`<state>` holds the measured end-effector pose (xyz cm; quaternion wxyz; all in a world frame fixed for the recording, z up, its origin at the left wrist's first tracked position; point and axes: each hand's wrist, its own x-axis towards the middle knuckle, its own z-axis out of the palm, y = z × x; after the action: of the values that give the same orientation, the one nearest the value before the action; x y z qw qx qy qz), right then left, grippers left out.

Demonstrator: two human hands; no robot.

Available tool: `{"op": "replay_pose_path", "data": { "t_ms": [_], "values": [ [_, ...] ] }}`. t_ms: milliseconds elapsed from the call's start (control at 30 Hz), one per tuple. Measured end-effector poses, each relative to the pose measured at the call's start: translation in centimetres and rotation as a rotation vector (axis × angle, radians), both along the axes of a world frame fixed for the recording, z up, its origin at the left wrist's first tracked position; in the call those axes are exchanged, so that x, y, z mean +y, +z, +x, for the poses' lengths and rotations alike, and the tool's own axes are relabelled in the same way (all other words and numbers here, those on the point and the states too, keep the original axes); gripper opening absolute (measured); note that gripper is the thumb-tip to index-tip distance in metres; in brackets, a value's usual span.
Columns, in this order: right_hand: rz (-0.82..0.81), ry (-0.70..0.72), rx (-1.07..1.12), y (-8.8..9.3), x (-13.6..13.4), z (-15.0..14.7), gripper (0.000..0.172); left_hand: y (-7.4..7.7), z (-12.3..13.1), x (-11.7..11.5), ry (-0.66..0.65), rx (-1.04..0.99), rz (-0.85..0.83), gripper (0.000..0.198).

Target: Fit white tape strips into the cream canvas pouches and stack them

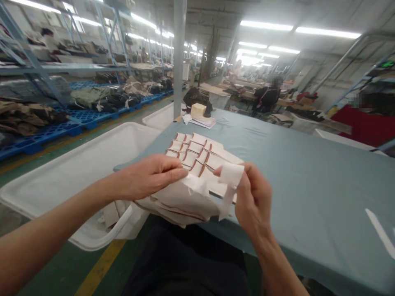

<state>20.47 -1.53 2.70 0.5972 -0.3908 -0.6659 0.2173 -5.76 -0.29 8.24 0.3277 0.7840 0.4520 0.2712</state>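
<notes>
My left hand [151,176] pinches the upper edge of a bundle of cream fabric pieces [182,203], which sags over the table's front edge. A white strip [232,175], perhaps cloth, is gripped in my right hand [254,197], its tail hanging down beside the bundle. Between my hands, a bit of white material lies along the bundle's top; whether it joins the strip I cannot tell. Just beyond, several cream fabric stacks [194,150] with reddish-brown edges lie in overlapping rows on the table.
The blue-green covered table [308,185] spreads to the right. A white plastic tub [77,160] stands at my left, with fabric inside. At the table's far corner, a yellow block [198,111] sits on papers beside a grey post [179,61]. People work farther back.
</notes>
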Motion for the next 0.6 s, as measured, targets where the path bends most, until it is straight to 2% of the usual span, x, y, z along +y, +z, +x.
{"op": "replay_pose_path", "data": {
  "t_ms": [100,200,300,433,600],
  "values": [
    [-0.088,0.248,-0.013,1.4,2.2,-1.6,0.053,0.3,0.8,-0.7,-0.212,0.085,-0.045,0.049],
    [-0.114,0.421,-0.046,1.2,3.4,-3.3,0.057,0.5,1.5,-1.2,-0.24,0.067,-0.081,0.049],
    [-0.111,0.438,-0.021,0.0,3.4,-4.2,0.048,0.1,1.9,-1.7,-0.156,0.031,-0.09,0.05],
    [-0.129,0.45,-0.003,-1.5,2.2,-4.3,0.04,-1.1,2.0,-2.4,-0.084,-0.019,-0.042,0.045],
    [-0.253,0.463,-0.022,-2.1,1.1,-4.8,0.046,-2.4,2.3,-3.6,-0.041,0.023,0.106,0.052]
  ]
}}
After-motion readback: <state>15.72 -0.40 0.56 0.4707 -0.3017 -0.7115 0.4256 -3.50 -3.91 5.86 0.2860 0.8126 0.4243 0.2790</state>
